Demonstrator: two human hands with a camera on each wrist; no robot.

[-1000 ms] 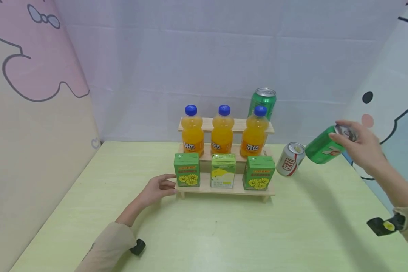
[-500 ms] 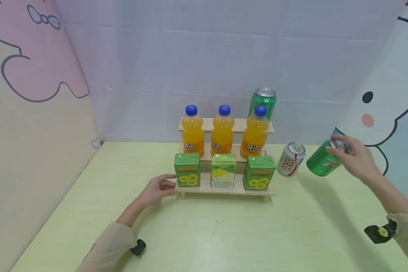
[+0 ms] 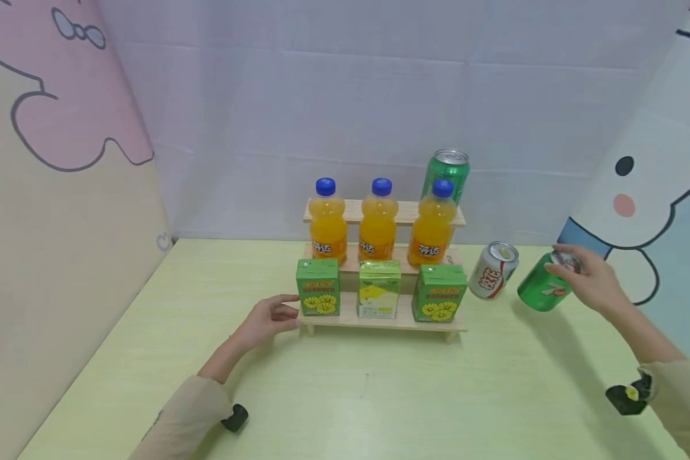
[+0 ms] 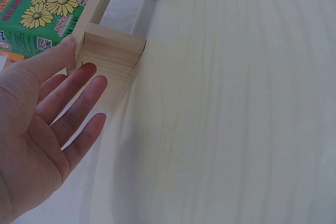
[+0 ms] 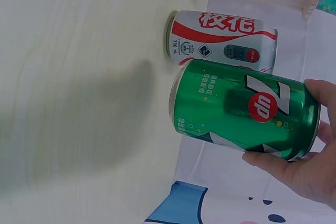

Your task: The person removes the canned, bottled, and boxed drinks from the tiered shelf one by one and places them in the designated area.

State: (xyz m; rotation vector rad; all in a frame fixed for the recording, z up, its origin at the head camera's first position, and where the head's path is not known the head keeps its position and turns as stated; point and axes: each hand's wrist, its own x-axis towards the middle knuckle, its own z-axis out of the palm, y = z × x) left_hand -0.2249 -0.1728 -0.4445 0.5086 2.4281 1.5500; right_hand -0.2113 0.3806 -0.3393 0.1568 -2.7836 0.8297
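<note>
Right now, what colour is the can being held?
The can is mostly green, clearest in the right wrist view.

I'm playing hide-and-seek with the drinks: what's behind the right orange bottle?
Behind that bottle is a green can, its silvery top showing. The bottle covers part of it, so its base can't be seen.
</note>
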